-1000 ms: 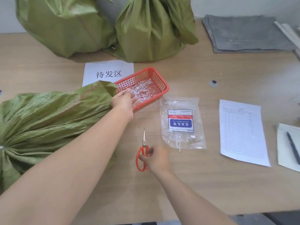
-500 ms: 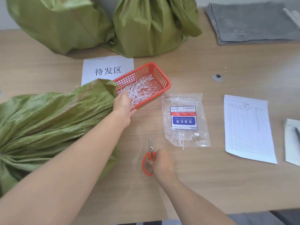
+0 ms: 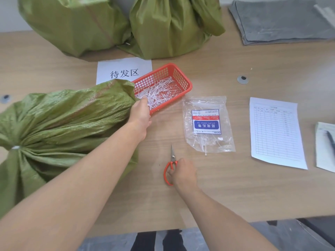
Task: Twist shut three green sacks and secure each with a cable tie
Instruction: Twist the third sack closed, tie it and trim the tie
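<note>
A green sack (image 3: 59,124) lies on its side at the left of the table, its neck gathered and bound with a white cable tie (image 3: 16,147). My left hand (image 3: 140,115) curls over the sack's far corner, right beside the red basket (image 3: 181,82). Two more green sacks (image 3: 72,24) (image 3: 170,28) stand at the back. My right hand (image 3: 181,173) holds the orange handles of the scissors (image 3: 173,156), which lie flat on the table with blades closed and pointing away from me.
The red basket holds several loose white ties and offcuts. A clear packet of cable ties (image 3: 206,124) lies right of centre. A printed sign (image 3: 125,73), a form sheet (image 3: 275,131), a notepad with a pen (image 3: 326,142) and a grey cloth (image 3: 281,20) also lie on the table.
My left hand has drawn back from over the basket to the sack's corner. My right hand has stayed on the scissors on the table.
</note>
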{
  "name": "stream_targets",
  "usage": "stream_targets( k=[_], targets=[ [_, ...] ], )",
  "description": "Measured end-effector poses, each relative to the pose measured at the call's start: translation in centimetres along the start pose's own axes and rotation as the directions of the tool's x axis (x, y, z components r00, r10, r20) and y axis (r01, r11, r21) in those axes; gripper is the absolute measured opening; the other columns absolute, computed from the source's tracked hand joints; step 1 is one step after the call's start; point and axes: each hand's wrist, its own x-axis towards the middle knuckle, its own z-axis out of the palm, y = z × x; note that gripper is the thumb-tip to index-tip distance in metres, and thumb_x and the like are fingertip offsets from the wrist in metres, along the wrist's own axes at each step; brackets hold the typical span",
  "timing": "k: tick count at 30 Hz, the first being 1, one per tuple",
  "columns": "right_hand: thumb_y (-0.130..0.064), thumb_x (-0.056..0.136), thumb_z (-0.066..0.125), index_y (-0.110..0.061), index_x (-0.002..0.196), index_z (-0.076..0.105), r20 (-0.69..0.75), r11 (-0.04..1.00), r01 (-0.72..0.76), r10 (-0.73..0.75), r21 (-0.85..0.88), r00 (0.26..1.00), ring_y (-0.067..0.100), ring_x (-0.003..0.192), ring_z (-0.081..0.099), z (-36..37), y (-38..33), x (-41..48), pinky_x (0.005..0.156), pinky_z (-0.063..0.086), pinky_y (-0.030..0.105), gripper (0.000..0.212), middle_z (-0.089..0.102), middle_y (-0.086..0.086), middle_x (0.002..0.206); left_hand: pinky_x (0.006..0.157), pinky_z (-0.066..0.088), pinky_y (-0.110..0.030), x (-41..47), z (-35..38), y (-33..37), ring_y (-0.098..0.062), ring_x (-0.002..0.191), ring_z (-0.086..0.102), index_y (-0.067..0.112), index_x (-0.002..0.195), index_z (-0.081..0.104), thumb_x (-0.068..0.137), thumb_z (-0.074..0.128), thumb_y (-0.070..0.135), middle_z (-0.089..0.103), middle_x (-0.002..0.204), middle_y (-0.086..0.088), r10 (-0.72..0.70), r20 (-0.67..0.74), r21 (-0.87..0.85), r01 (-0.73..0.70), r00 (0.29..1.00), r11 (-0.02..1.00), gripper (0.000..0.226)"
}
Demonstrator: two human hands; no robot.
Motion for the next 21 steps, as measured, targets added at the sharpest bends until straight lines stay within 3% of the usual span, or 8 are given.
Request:
stream_targets(
  k=[4, 8, 11, 13, 15, 18, 21],
  targets=[
    [-0.041, 0.095, 0.069, -0.01, 0.103, 0.067, -0.038, 0.989, -0.043, 0.049, 0.141, 0.998, 0.033, 0.107, 0.067, -0.8, -0.4, -1.1, 0.075, 0.043, 0.033, 0.032, 0.07, 0.012, 0.11, 0.117, 0.038, -0.048, -2.0, -0.6, -0.3, -0.027, 0.136, 0.048, 0.028, 0.156, 0.036, 0.107, 0.037, 0.047, 0.045, 0.156, -0.002, 0.024, 0.031, 0.011, -0.024, 0.999, 1.0, 0.053],
    [-0.051, 0.098, 0.059, -0.009, 0.116, 0.064, -0.055, 0.933, -0.057, 0.081, 0.355, 0.995, 0.033, 0.116, 0.063, -1.8, -1.0, -2.0, 0.084, 0.045, 0.035, 0.046, 0.069, 0.012, 0.119, 0.122, 0.03, -0.047, -4.0, -0.9, -0.7, -0.027, 0.146, 0.04, 0.027, 0.157, 0.035, 0.106, 0.036, 0.052, 0.043, 0.159, -0.001, 0.049, 0.065, 0.042, -0.052, 0.997, 0.998, 0.056],
    [-0.053, 0.101, 0.051, -0.012, 0.107, 0.069, -0.002, 0.755, -0.126, 0.166, 0.643, 0.986, 0.031, 0.114, 0.062, -2.7, -1.7, -2.5, 0.089, 0.043, 0.033, 0.045, 0.07, 0.008, 0.109, 0.126, 0.021, -0.049, -6.0, -1.1, -1.1, -0.025, 0.15, 0.033, 0.026, 0.158, 0.034, 0.104, 0.037, 0.057, 0.038, 0.163, -0.001, 0.062, 0.1, 0.07, -0.069, 0.993, 0.995, 0.062],
    [-0.053, 0.099, 0.048, -0.018, 0.08, 0.063, 0.052, 0.579, -0.156, 0.191, 0.8, 0.98, 0.029, 0.093, 0.061, -3.1, -2.5, -3.0, 0.086, 0.043, 0.036, 0.043, 0.064, 0.001, 0.084, 0.127, 0.019, -0.047, -7.3, -1.3, -1.1, -0.024, 0.151, 0.031, 0.026, 0.158, 0.034, 0.103, 0.037, 0.06, 0.036, 0.163, -0.002, 0.058, 0.121, 0.072, -0.067, 0.991, 0.995, 0.065],
    [-0.056, 0.093, 0.048, -0.021, 0.07, 0.053, 0.063, 0.45, -0.137, 0.175, 0.882, 0.983, 0.025, 0.08, 0.053, -3.4, -3.4, -3.5, 0.085, 0.044, 0.038, 0.043, 0.054, -0.003, 0.073, 0.127, 0.017, -0.046, -8.5, -1.6, -1.1, -0.023, 0.151, 0.031, 0.026, 0.157, 0.036, 0.103, 0.036, 0.061, 0.037, 0.162, -0.002, 0.072, 0.148, 0.08, -0.085, 0.986, 0.993, 0.064],
    [-0.066, 0.087, 0.045, -0.028, 0.098, 0.063, 0.098, 0.399, -0.136, 0.114, 0.907, 0.989, 0.02, 0.088, 0.056, -4.5, -4.5, -4.7, 0.09, 0.049, 0.037, 0.044, 0.057, -0.002, 0.095, 0.119, 0.021, -0.038, -10.5, -2.3, -0.4, -0.014, 0.13, 0.04, 0.026, 0.152, 0.045, 0.106, 0.033, 0.057, 0.048, 0.137, 0.007, 0.108, 0.163, 0.063, -0.119, 0.981, 0.991, 0.056],
    [-0.059, 0.099, 0.042, -0.019, 0.135, 0.062, 0.087, 0.371, -0.1, 0.052, 0.923, 0.995, 0.027, 0.121, 0.059, -6.1, -5.9, -6.4, 0.111, 0.045, 0.049, 0.057, 0.061, 0.004, 0.129, 0.111, 0.028, -0.033, -12.8, -3.3, 0.9, -0.012, 0.11, 0.044, 0.028, 0.142, 0.053, 0.108, 0.028, 0.053, 0.051, 0.116, 0.006, 0.159, 0.171, 0.064, -0.172, 0.972, 0.983, 0.048]
  ],
)
